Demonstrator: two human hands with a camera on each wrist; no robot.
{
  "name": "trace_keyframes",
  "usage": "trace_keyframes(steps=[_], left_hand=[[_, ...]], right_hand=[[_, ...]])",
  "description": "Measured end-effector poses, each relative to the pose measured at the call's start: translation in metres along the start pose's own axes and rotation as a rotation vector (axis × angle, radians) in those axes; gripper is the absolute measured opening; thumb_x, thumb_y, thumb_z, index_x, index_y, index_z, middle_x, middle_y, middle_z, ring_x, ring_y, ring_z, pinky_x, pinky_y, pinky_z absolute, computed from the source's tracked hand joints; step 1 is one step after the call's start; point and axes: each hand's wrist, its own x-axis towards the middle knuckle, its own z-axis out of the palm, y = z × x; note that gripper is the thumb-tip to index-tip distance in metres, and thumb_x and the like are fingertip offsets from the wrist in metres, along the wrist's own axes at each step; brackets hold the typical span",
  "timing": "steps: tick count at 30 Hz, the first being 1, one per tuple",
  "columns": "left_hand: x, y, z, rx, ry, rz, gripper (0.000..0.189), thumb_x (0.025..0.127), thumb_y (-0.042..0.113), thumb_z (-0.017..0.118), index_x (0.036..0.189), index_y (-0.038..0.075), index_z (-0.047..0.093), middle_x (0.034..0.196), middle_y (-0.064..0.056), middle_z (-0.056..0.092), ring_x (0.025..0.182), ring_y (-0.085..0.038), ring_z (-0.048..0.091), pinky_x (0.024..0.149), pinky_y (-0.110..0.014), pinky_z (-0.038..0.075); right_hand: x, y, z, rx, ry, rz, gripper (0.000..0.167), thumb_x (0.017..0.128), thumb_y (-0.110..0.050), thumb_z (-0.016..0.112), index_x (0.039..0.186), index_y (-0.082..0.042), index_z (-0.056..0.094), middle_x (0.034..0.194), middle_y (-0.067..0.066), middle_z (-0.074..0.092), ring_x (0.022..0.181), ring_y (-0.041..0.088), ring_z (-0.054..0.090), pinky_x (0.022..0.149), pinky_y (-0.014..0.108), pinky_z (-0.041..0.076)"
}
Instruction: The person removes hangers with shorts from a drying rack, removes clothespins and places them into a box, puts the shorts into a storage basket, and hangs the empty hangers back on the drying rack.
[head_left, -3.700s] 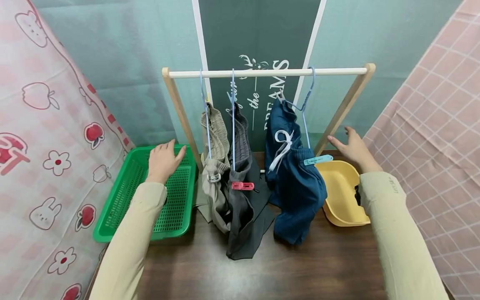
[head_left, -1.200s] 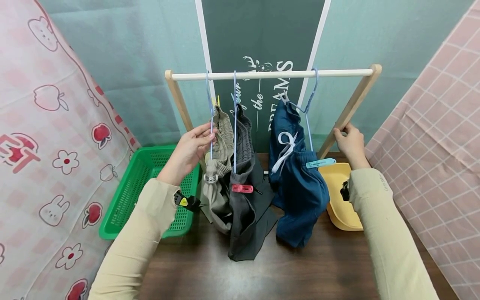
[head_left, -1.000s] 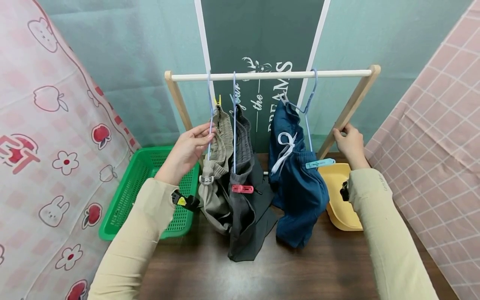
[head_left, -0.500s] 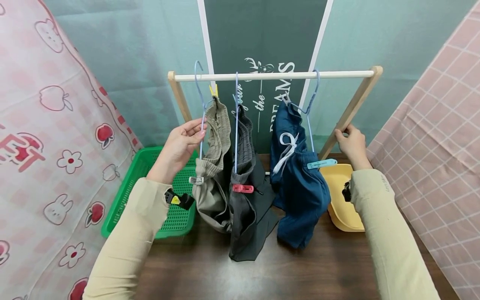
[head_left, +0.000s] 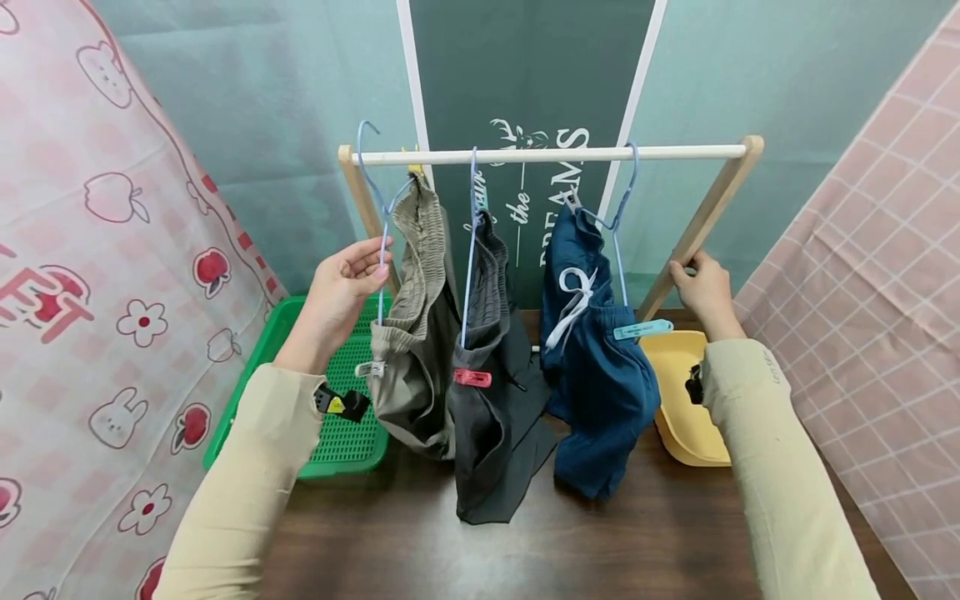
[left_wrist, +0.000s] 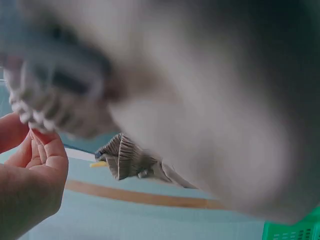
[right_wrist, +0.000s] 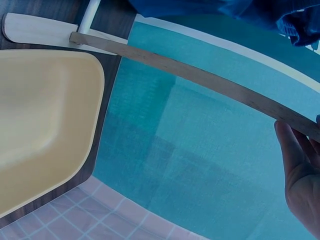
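My left hand (head_left: pixel 341 283) pinches the side wire of a blue hanger (head_left: pixel 385 225) near the left post. Its hook stands in front of the white rail (head_left: pixel 555 155). Beige pants (head_left: pixel 411 367) hang from this hanger by a yellow clothespin (head_left: pixel 415 162) and a white clothespin (head_left: pixel 371 368); in the left wrist view the cloth is close and blurred. My right hand (head_left: pixel 705 287) grips the rack's right wooden post (head_left: pixel 701 217). Between the hands, dark grey pants (head_left: pixel 480 425) with a red clothespin (head_left: pixel 472 378) and navy pants (head_left: pixel 600 400) with a light blue clothespin (head_left: pixel 642 329) hang from the rail.
A green basket (head_left: pixel 341 471) stands at the left, partly behind my left arm. At the right is a yellow basin (head_left: pixel 678 400), next to the rack's foot. A pink printed cloth (head_left: pixel 112 292) and a pink tiled cloth (head_left: pixel 877 275) border the brown table (head_left: pixel 510 558).
My left hand has taken hold of the beige pants' hanger and drawn it left, its hook coming off the rail. My right hand has closed round the right post and stayed there.
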Motion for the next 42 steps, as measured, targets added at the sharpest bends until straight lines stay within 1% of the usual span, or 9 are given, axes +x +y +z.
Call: trace_keyframes(steps=[10,12,17,21,24,28,31,36,42], left_hand=[[-0.005,-0.008,-0.016,0.341,0.052,-0.054,0.044,0.100,0.010,0.045,0.144,0.005,0.041,0.103,0.019,0.054,0.101,-0.001,0.049,0.090,-0.019,0.041],[-0.006,-0.012,-0.017,0.352,0.081,-0.081,0.043,0.101,0.009,0.044,0.144,0.007,0.041,0.105,0.017,0.053,0.101,-0.001,0.048,0.097,-0.025,0.039],[-0.010,-0.020,-0.019,0.246,0.161,-0.127,0.042,0.101,0.009,0.043,0.143,0.003,0.041,0.100,0.018,0.053,0.102,0.000,0.047,0.105,-0.032,0.032],[-0.015,-0.026,-0.025,0.150,0.203,-0.117,0.042,0.099,0.010,0.045,0.140,0.001,0.044,0.093,0.022,0.058,0.102,-0.002,0.047,0.090,-0.024,0.032],[-0.019,-0.030,-0.032,0.096,0.233,-0.080,0.039,0.097,0.005,0.041,0.135,0.003,0.050,0.091,0.022,0.061,0.098,-0.003,0.048,0.083,-0.022,0.033],[-0.025,-0.038,-0.043,0.037,0.269,-0.013,0.038,0.096,0.004,0.037,0.107,0.023,0.068,0.088,0.021,0.064,0.087,-0.003,0.051,0.081,-0.020,0.035],[-0.027,-0.045,-0.050,0.038,0.294,0.037,0.037,0.100,0.011,0.044,0.085,0.034,0.070,0.083,0.022,0.066,0.081,-0.002,0.052,0.075,-0.018,0.036],[-0.033,-0.054,-0.059,0.047,0.332,0.094,0.028,0.096,0.016,0.055,0.082,0.035,0.070,0.080,0.023,0.066,0.079,0.000,0.051,0.072,-0.013,0.039],[-0.042,-0.060,-0.074,-0.090,0.317,0.222,0.021,0.094,0.015,0.057,0.085,0.024,0.073,0.082,0.016,0.068,0.078,0.001,0.053,0.073,-0.013,0.040]], right_hand=[[0.002,0.001,-0.001,-0.005,-0.030,-0.003,0.051,0.102,-0.036,0.032,0.129,0.006,0.042,0.142,0.031,0.041,0.127,0.049,0.043,0.097,0.059,0.042],[0.002,0.002,-0.001,-0.008,-0.032,-0.006,0.051,0.102,-0.036,0.033,0.127,0.007,0.043,0.141,0.032,0.041,0.127,0.049,0.043,0.097,0.059,0.042],[0.002,0.002,0.000,-0.009,-0.030,-0.011,0.050,0.102,-0.035,0.034,0.128,0.007,0.043,0.141,0.032,0.042,0.127,0.049,0.043,0.099,0.060,0.041],[0.003,0.004,0.001,-0.002,-0.028,-0.008,0.051,0.102,-0.035,0.034,0.130,0.007,0.042,0.141,0.032,0.041,0.127,0.049,0.043,0.100,0.060,0.040],[0.003,0.005,0.001,-0.002,-0.024,-0.008,0.051,0.102,-0.035,0.033,0.129,0.007,0.043,0.142,0.032,0.041,0.127,0.049,0.043,0.098,0.059,0.041],[0.004,0.005,0.000,0.001,-0.021,-0.011,0.051,0.102,-0.036,0.033,0.128,0.007,0.044,0.142,0.032,0.041,0.126,0.049,0.044,0.096,0.059,0.042],[0.004,0.006,-0.001,-0.001,-0.019,-0.017,0.051,0.102,-0.035,0.034,0.128,0.008,0.043,0.142,0.032,0.041,0.126,0.050,0.044,0.097,0.059,0.042],[0.005,0.006,-0.001,-0.002,-0.022,-0.029,0.051,0.102,-0.035,0.034,0.128,0.008,0.043,0.141,0.033,0.042,0.126,0.050,0.043,0.097,0.060,0.042],[0.006,0.007,-0.001,0.007,-0.030,-0.030,0.053,0.102,-0.035,0.034,0.133,0.007,0.042,0.141,0.033,0.041,0.127,0.050,0.043,0.099,0.060,0.041]])
